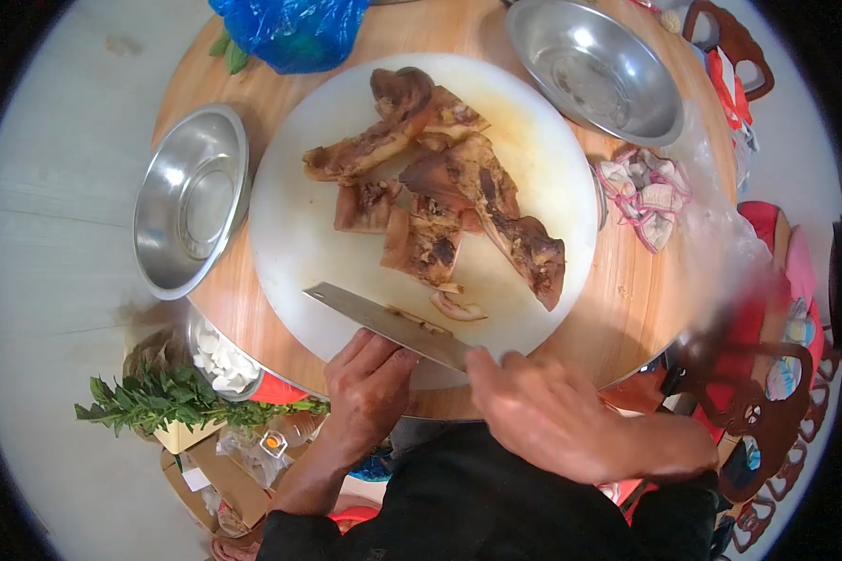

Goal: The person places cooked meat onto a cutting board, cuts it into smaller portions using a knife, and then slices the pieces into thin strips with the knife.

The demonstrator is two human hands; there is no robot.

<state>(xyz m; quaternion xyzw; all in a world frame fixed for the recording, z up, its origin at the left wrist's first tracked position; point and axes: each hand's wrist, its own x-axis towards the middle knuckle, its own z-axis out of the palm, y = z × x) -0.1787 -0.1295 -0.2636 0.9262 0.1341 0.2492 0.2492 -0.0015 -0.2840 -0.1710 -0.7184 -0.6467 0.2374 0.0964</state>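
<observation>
My right hand (538, 407) is closed round the handle of a cleaver (384, 323). Its broad blade slants across the near part of a round white cutting board (290, 215). My left hand (370, 379) is close against the near side of the blade, fingers curled; whatever they grip is hidden. Thin cut strips (421, 320) lie along the blade's far side. Just beyond them is a curved slice of meat (458, 306). Several browned slabs of cooked meat with skin (426, 243) are heaped on the middle and far part of the board.
One steel basin (150, 224) stands left of the board, another steel basin (655, 103) at the far right. A crumpled cloth (650, 187) lies on the right, a blue plastic bag (295, 33) at the back. Leafy greens (164, 397) and a bowl of white pieces (225, 365) sit below left.
</observation>
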